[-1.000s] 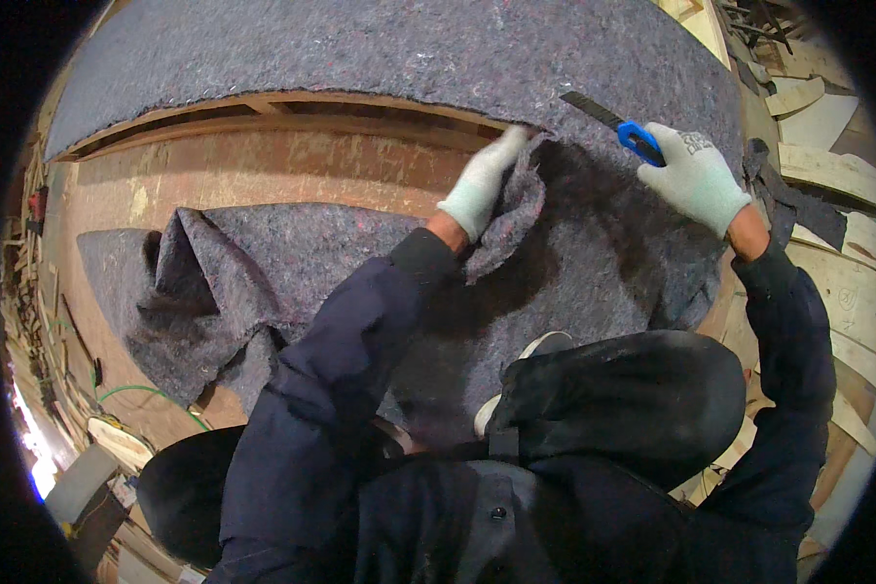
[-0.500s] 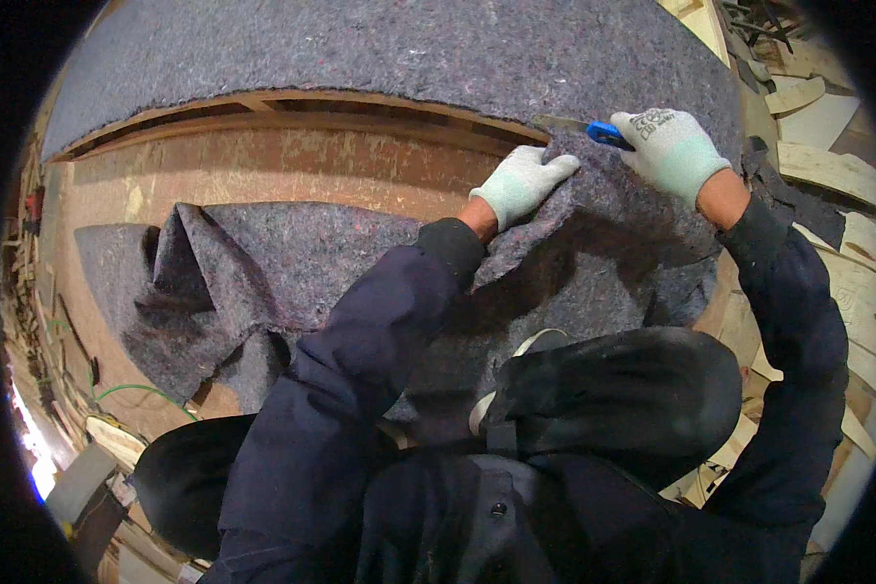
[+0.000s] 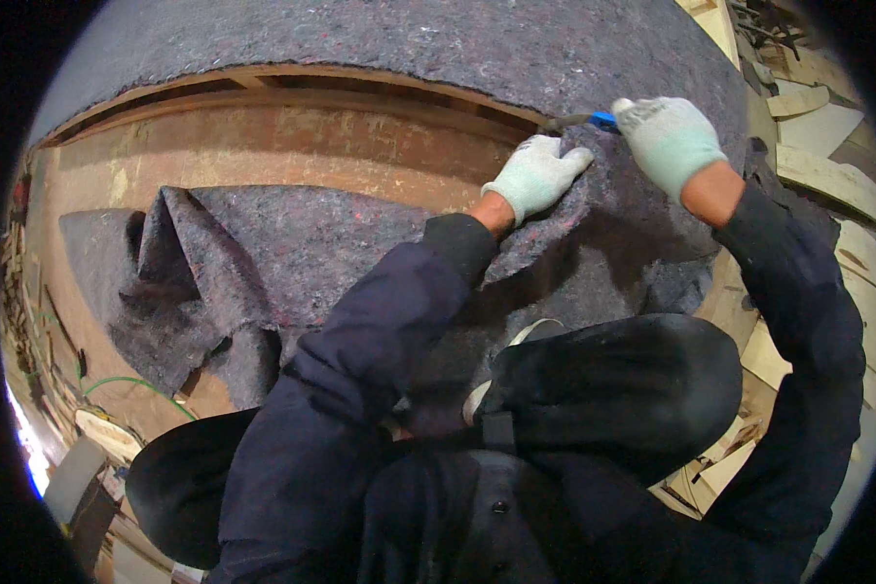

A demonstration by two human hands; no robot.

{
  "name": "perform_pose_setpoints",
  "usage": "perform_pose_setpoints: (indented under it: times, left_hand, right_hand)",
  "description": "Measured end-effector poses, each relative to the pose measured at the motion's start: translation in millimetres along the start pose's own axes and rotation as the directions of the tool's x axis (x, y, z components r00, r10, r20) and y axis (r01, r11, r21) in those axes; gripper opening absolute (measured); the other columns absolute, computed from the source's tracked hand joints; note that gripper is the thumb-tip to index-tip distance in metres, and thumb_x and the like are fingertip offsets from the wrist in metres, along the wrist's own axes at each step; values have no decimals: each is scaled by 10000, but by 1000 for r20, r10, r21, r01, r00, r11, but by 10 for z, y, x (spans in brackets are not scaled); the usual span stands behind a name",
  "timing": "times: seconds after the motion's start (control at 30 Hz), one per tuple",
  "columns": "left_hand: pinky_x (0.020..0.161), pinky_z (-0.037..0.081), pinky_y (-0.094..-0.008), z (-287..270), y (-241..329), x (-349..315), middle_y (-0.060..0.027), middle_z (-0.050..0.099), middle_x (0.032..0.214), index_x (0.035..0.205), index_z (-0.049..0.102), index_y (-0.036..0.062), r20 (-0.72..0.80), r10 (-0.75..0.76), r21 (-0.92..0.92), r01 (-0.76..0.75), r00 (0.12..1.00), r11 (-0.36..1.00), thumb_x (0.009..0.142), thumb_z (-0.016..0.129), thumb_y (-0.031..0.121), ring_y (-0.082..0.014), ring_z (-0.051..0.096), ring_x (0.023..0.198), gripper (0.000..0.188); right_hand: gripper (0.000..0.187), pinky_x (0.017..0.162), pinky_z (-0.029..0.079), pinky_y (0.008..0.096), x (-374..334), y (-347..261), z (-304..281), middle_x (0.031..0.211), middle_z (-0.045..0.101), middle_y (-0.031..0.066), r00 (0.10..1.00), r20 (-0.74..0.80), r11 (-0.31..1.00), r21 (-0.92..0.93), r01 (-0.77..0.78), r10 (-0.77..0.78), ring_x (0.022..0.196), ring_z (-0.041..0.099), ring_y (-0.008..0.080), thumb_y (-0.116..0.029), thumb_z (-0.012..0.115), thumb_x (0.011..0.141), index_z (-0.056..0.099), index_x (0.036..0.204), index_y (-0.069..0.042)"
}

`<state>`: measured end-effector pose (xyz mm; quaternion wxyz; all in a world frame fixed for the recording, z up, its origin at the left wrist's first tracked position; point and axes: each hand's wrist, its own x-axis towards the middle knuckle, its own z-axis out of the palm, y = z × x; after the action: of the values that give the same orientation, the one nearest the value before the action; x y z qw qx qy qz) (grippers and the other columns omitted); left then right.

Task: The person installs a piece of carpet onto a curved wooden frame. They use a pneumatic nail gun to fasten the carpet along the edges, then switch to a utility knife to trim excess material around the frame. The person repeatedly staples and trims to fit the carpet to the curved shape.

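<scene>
A sheet of grey felt covers the top of a curved wooden frame, and a loose flap of it hangs down in folds toward my knees. My left hand, in a pale glove, pinches the felt where the flap joins the upper sheet. In my gloved right hand is a knife with a blue handle. Its blade points left, its tip at the felt's cut edge just above my left hand. My right fingers partly hide the handle.
Below the slot in the frame runs a worn brown board. Pale curved wood offcuts lie in a heap on the right. A thin green cord lies at the lower left. My bent knee is close under the flap.
My right hand has turned at the wrist, and the blade now angles down to the felt edge. My left hand has shifted slightly right, still on the felt. The whole view has moved a little.
</scene>
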<state>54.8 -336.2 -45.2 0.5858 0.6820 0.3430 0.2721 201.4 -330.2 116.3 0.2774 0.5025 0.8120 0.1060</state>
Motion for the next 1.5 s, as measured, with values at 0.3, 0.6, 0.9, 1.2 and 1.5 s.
perform_pose_setpoints:
  times: [0.3, 0.6, 0.9, 1.2, 1.5]
  left_hand:
    - [836, 494, -535, 1, 45, -66, -279, 686, 971, 961, 708, -5, -47, -17, 25, 18, 999, 1000, 949, 557, 448, -456, 652, 946, 478]
    - [906, 488, -520, 73, 125, -96, -265, 694, 1032, 995, 724, 4, -63, -22, 68, 26, 998, 997, 952, 553, 451, -440, 643, 1028, 481]
    - [867, 490, -534, 46, 154, -131, -247, 697, 1001, 1014, 723, 33, -54, -24, 4, 25, 998, 1000, 955, 545, 432, -442, 647, 988, 440]
    - [849, 497, -533, 83, 176, -179, -242, 698, 999, 1020, 716, 45, -95, 0, 121, 11, 995, 993, 960, 545, 430, -440, 650, 972, 426]
    - [810, 513, -504, 134, 247, -284, -225, 695, 985, 1109, 705, 89, -68, 65, 165, -53, 996, 985, 978, 562, 393, -437, 651, 954, 361]
  right_hand:
    - [122, 676, 575, 456, -164, 109, -59, 837, 726, 168, 996, 87, 999, -53, -14, 19, 792, 729, 355, -110, 550, 906, 658, 941, -65]
    - [115, 680, 573, 450, -199, 260, 98, 863, 718, 176, 998, 28, 991, -125, -49, 53, 815, 725, 348, -94, 562, 903, 657, 959, -63]
    - [134, 674, 567, 470, -361, 174, 69, 849, 717, 178, 998, 50, 998, -44, -45, 47, 801, 725, 357, -108, 527, 935, 644, 978, -57]
    - [95, 689, 588, 432, -90, 3, 209, 857, 736, 150, 999, 39, 999, -42, -15, 16, 823, 736, 345, -74, 636, 849, 681, 933, -69]
    - [113, 698, 577, 453, -350, 303, 166, 861, 731, 168, 980, 127, 981, -144, -133, 152, 825, 730, 349, -113, 565, 902, 672, 921, -84]
